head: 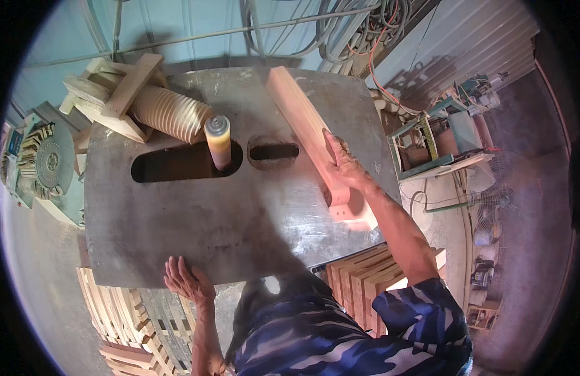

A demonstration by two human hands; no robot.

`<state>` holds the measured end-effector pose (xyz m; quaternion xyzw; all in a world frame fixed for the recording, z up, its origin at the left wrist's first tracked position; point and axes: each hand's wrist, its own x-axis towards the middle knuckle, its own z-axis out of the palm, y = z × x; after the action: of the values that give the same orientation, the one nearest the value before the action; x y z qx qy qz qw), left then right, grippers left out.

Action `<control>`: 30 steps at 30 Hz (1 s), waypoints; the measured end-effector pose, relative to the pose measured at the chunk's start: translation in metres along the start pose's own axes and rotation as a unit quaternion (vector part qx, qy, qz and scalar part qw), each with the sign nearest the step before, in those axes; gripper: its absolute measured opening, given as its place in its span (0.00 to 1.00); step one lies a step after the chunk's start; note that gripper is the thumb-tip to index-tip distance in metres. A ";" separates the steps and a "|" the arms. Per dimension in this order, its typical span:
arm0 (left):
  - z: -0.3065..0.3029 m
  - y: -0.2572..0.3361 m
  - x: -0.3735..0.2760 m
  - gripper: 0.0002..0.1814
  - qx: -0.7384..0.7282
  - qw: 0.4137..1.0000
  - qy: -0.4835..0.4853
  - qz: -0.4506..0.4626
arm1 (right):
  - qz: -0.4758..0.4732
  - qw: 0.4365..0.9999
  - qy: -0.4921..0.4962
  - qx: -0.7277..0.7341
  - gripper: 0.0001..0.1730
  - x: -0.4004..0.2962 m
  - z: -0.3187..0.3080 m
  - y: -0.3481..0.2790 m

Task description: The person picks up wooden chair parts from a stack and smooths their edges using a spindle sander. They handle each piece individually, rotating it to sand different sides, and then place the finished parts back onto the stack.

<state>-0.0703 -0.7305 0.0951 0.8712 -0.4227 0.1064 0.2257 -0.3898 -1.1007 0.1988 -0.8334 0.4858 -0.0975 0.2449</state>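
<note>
My right hand (348,164) rests on a long wooden workpiece (301,117) that lies slantwise across the right part of a metal machine table (200,221). The near end of the wood is curved and stepped, with small holes in it. My left hand (190,280) lies with spread fingers on the table's near edge and holds nothing. Left of the wood, a sanding spindle (219,145) stands up through a long slot in the table. A smaller slot (274,151) is between the spindle and the wood.
A ribbed hose (170,113) on a wooden frame (134,84) sits at the table's back left. Stacked wooden pieces stand below the table at left (116,305) and right (360,282). A wire-guarded fan (496,197) is at the right. Cables (332,33) hang behind.
</note>
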 end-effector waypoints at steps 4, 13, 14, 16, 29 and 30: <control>-0.001 -0.004 -0.001 0.23 -0.001 1.000 -0.016 0.010 | 0.006 0.999 0.025 -0.047 0.45 0.001 0.003 0.003; -0.004 -0.005 0.001 0.21 -0.007 0.999 -0.017 0.031 | 0.108 0.986 0.080 -0.103 0.41 -0.002 0.009 -0.014; -0.004 -0.006 0.000 0.21 -0.003 0.999 -0.018 0.036 | 0.130 0.983 0.091 -0.095 0.42 0.000 0.009 -0.017; -0.004 -0.006 0.001 0.21 -0.006 0.999 -0.015 0.041 | 0.163 0.979 0.078 -0.097 0.45 0.004 0.009 -0.017; -0.004 -0.002 0.001 0.21 -0.005 0.999 -0.022 0.042 | 0.226 0.973 0.041 -0.004 0.45 0.023 -0.007 0.014; -0.005 -0.001 0.003 0.21 -0.003 0.999 -0.025 0.041 | 0.226 0.973 0.033 -0.005 0.44 0.023 -0.010 0.013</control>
<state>-0.0679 -0.7299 0.1003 0.8551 -0.4637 0.0924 0.2129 -0.3923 -1.1296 0.1993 -0.6993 0.6700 -0.0643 0.2406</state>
